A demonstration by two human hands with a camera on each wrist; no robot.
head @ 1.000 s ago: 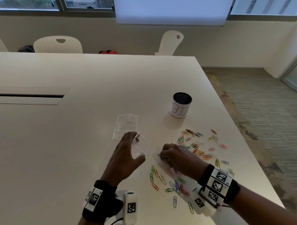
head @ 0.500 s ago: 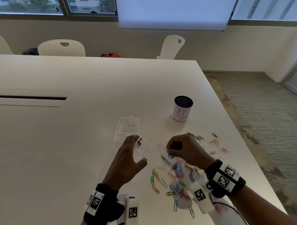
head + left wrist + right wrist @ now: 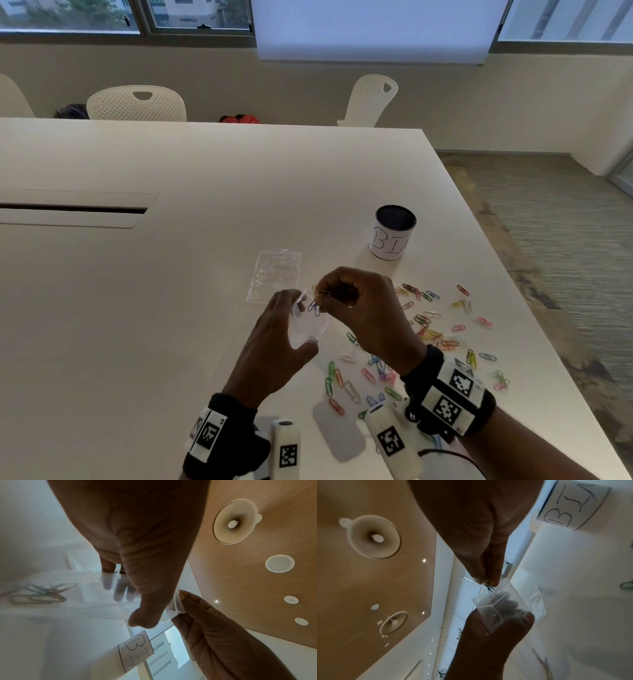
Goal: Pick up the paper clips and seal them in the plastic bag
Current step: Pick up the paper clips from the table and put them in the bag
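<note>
My left hand (image 3: 279,337) holds a small clear plastic bag (image 3: 308,325) above the table, fingers behind it and thumb in front, with its mouth held apart. My right hand (image 3: 356,301) pinches a few paper clips (image 3: 317,301) at the bag's mouth; blue ones dangle into it. The right wrist view shows the pinched clips (image 3: 488,584) just over the bag (image 3: 498,605). In the left wrist view the bag (image 3: 109,595) hangs below my thumb. Many coloured paper clips (image 3: 424,329) lie scattered on the table to the right and under my right wrist.
A second clear bag (image 3: 275,274) lies flat on the white table (image 3: 171,291) beyond my hands. A black cup with a white label (image 3: 392,233) stands behind the clips. The table's right edge runs close to the scattered clips. White chairs stand at the far side.
My right hand rose from the clip pile with a few clips and moved left to the mouth of the bag. My left hand kept holding the bag in about the same place.
</note>
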